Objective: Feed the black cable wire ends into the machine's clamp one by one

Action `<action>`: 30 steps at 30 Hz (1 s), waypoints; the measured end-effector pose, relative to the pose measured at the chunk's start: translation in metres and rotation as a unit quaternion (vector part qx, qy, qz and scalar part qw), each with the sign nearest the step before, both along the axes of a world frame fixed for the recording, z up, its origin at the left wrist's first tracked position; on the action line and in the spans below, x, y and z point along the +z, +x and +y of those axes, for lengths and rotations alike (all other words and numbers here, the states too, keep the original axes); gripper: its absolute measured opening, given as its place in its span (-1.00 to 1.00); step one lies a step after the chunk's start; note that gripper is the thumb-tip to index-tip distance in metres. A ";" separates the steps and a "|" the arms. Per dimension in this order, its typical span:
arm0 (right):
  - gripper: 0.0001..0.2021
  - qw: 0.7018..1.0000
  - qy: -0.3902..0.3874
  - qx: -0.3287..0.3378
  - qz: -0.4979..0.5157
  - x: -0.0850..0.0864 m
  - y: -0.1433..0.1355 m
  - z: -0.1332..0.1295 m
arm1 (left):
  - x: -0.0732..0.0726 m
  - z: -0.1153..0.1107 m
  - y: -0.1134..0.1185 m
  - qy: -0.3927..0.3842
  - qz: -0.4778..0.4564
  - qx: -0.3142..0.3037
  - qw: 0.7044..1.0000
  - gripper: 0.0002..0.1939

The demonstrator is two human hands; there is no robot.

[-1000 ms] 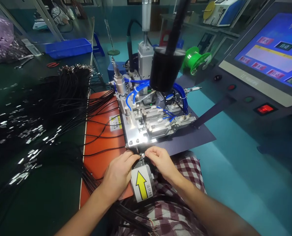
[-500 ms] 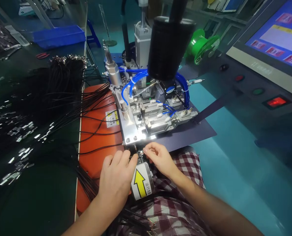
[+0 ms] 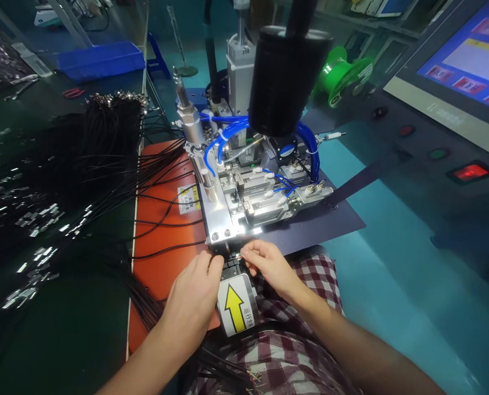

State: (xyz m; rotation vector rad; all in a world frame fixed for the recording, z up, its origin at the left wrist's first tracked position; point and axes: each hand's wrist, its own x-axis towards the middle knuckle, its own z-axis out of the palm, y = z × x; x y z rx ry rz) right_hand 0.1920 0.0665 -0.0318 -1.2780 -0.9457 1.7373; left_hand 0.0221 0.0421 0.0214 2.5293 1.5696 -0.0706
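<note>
My left hand is closed, its fingers curled down at the near end of the machine's feed track; what it holds is hidden under the fingers. Across the track, my right hand pinches thumb and forefinger at a small shiny metal piece, too small to name. Just beyond my fingertips stands the machine with its bright metal plate and blue air tubes. Nearer to me, a white label with a yellow arrow covers the front of the track.
Black cables with shiny metal ends are heaped on the dark table at left, some crossing the orange base. More cables with bare wire ends lie over my lap. A black cylinder hangs above the machine. A touchscreen stands at right.
My left hand has drawn back slightly left, away from the track, showing more of it. The right hand stays at nearly the same spot, still pinching.
</note>
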 end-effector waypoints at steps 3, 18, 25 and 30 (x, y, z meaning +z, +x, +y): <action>-0.76 1.000 0.004 0.001 -0.008 0.000 0.000 0.000 | 0.001 0.000 0.002 0.001 0.013 -0.002 1.000 -0.64; -0.76 0.999 -0.024 -0.009 0.037 0.000 -0.002 -0.001 | 0.001 0.000 0.002 0.001 -0.011 0.027 1.000 -0.75; -0.70 0.997 -0.028 0.009 0.065 0.000 0.000 -0.002 | 0.004 0.000 0.003 -0.009 -0.055 0.015 0.998 -0.74; -0.65 0.999 0.013 0.005 0.047 -0.006 0.000 -0.004 | 0.001 -0.002 0.012 0.001 -0.112 -0.021 0.994 -0.69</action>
